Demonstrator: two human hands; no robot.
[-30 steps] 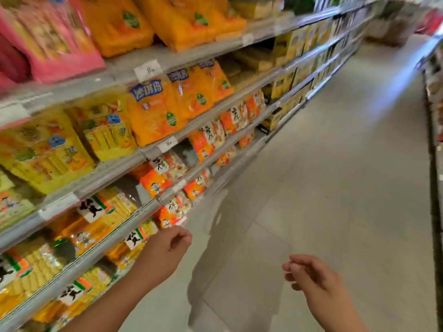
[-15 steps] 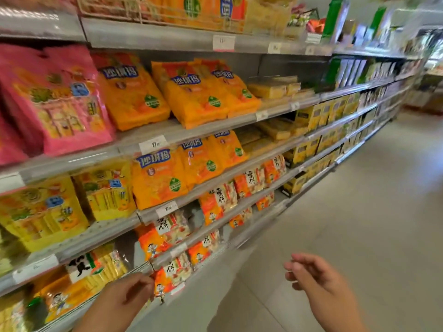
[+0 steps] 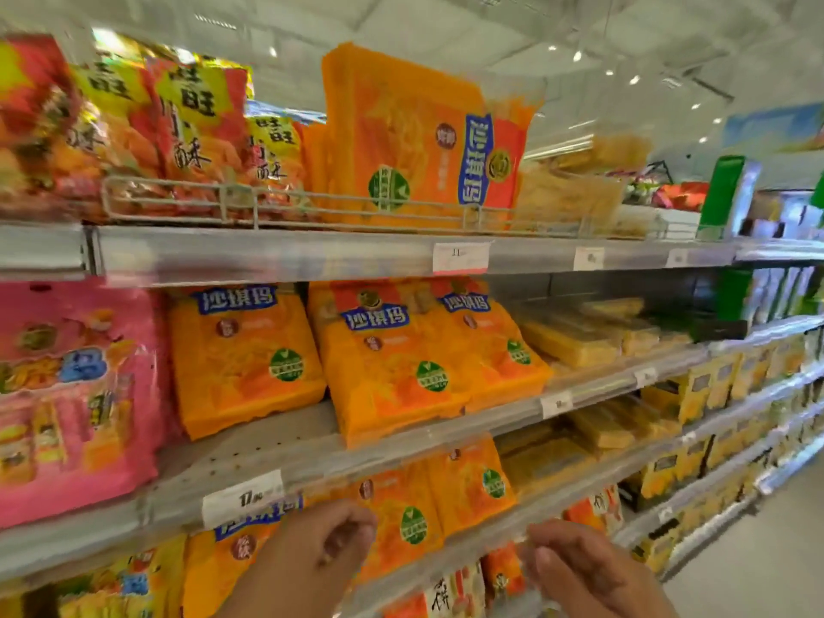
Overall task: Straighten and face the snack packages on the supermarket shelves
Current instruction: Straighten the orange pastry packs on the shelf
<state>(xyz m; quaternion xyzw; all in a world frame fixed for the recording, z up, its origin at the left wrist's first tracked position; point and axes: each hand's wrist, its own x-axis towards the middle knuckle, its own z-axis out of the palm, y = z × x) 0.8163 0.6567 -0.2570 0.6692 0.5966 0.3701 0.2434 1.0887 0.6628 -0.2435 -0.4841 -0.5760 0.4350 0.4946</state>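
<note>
Orange snack packages fill the shelves in front of me. On the top shelf one orange package [image 3: 414,140] stands turned on its side behind a wire rail [image 3: 285,202]. The middle shelf carries three orange packages [image 3: 241,359] [image 3: 392,368] [image 3: 486,345], leaning back with their fronts showing. The shelf below holds more orange packages [image 3: 405,519]. My left hand [image 3: 321,555] hovers in front of that lower shelf with loosely curled fingers and holds nothing. My right hand [image 3: 584,573] hangs to its right, fingers also loosely curled and empty.
Red and yellow bags [image 3: 178,127] crowd the top shelf's left end, and pink bags [image 3: 71,385] sit at the left of the middle shelf. Clear trays of yellow cakes [image 3: 575,336] and yellow boxes [image 3: 704,385] lie further right. The aisle floor [image 3: 758,564] runs along the right.
My view has swung up from the low shelves to the upper ones. Both hands have risen toward the shelf front, and the left hand has left the bottom shelf.
</note>
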